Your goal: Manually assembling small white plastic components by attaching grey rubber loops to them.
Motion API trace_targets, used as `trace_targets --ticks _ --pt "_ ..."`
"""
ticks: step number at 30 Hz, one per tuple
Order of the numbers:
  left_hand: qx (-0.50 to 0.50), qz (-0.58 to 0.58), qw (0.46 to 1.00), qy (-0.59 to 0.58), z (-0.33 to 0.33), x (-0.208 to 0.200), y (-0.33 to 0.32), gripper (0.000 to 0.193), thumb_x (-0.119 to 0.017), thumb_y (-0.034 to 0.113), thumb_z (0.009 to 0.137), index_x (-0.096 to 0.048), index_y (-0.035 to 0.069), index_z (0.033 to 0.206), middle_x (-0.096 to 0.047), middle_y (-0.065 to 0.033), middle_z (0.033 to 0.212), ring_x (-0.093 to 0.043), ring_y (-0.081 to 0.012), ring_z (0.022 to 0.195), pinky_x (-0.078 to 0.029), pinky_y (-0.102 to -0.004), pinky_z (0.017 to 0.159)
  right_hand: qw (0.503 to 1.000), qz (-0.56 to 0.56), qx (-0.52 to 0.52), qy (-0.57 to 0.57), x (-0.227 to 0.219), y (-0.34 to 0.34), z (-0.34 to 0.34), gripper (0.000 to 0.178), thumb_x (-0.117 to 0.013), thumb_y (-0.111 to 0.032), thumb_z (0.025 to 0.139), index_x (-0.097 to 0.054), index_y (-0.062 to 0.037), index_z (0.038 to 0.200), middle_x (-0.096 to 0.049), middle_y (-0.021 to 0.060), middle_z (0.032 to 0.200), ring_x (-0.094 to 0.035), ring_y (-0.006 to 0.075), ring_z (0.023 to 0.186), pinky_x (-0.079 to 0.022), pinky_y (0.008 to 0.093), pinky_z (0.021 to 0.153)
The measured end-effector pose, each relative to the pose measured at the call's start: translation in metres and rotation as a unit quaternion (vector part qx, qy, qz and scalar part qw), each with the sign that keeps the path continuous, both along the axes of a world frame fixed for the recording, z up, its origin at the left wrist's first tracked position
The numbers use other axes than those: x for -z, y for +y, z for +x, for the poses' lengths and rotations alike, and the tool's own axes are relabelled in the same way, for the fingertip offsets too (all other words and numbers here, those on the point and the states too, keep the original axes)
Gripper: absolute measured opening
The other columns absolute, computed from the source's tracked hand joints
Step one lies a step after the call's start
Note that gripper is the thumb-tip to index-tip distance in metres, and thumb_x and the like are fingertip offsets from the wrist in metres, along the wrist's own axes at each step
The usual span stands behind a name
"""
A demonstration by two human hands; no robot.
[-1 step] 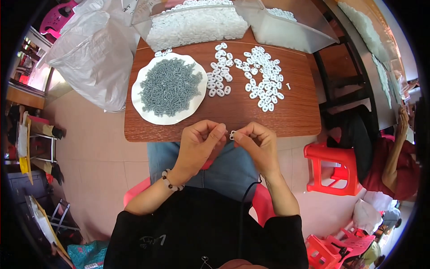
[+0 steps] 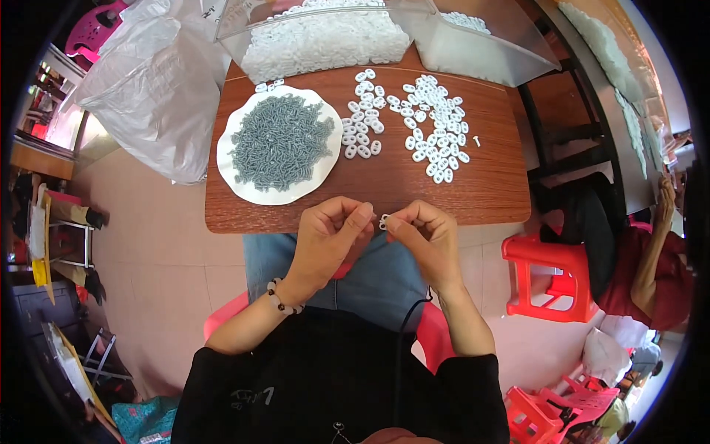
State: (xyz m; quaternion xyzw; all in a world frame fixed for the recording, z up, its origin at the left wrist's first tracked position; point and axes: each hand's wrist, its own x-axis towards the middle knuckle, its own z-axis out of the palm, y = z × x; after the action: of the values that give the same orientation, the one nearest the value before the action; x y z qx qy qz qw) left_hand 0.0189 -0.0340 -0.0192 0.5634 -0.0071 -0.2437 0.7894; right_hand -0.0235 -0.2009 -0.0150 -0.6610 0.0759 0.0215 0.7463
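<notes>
Between the thumb and fingers of my right hand [image 2: 427, 235] is a small white oval piece with two holes [image 2: 384, 221]. My left hand [image 2: 334, 233] is pinched closed just beside it; whatever its fingertips hold is too small to make out. Both hands are over the near edge of the brown wooden table [image 2: 310, 217]. Beyond my left hand lies a white wavy-rimmed plate [image 2: 231, 166] heaped with small grey screw-like parts [image 2: 282, 140]. Loose white two-hole pieces lie in one cluster [image 2: 362, 126] right of the plate and a larger cluster [image 2: 436, 129] farther right.
Clear bins of white pieces stand along the far edge, one at the left [image 2: 325, 48] and one at the right [image 2: 481, 55]. A small white pin [image 2: 476, 140] lies near the table's right side. A red stool [image 2: 543, 277] and a seated person [image 2: 643, 274] are to the right.
</notes>
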Motion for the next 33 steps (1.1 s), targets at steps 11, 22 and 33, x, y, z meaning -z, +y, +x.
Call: trace_targets --ticks 11,22,33 --pt "0.019 0.024 0.999 -0.035 -0.0039 0.0072 0.0041 0.018 -0.063 0.019 0.091 -0.064 0.000 0.092 -0.064 -0.0012 0.078 -0.055 -0.0033 0.070 -0.045 -0.0169 0.064 1.000 0.004 0.006 -0.012 0.0024 0.0012 -0.0033 0.007 -0.065 -0.008 0.086 -0.063 -0.0018 0.084 -0.063 0.0026 0.074 -0.057 0.0055 0.069 -0.041 0.0187 0.063" --pt "0.036 0.026 0.999 -0.015 -0.0034 0.0032 0.0048 0.019 -0.062 0.019 0.092 -0.063 0.000 0.091 -0.063 -0.0020 0.075 -0.053 -0.0034 0.059 -0.041 -0.0177 0.051 0.999 -0.030 0.006 -0.012 0.0028 0.0022 -0.0018 0.006 -0.065 -0.007 0.086 -0.063 -0.0014 0.084 -0.064 0.0022 0.075 -0.057 0.0052 0.068 -0.042 0.0185 0.062" --pt "-0.009 0.056 0.995 -0.084 -0.0077 0.0080 -0.0004 0.019 -0.064 0.017 0.091 -0.064 -0.001 0.086 -0.060 0.0021 0.066 -0.048 -0.0001 0.055 -0.035 -0.0166 0.047 0.999 -0.036 0.006 -0.006 0.0035 0.0052 -0.0026 0.008 -0.065 -0.008 0.087 -0.063 -0.0008 0.085 -0.063 0.0021 0.075 -0.058 0.0055 0.068 -0.043 0.0183 0.062"
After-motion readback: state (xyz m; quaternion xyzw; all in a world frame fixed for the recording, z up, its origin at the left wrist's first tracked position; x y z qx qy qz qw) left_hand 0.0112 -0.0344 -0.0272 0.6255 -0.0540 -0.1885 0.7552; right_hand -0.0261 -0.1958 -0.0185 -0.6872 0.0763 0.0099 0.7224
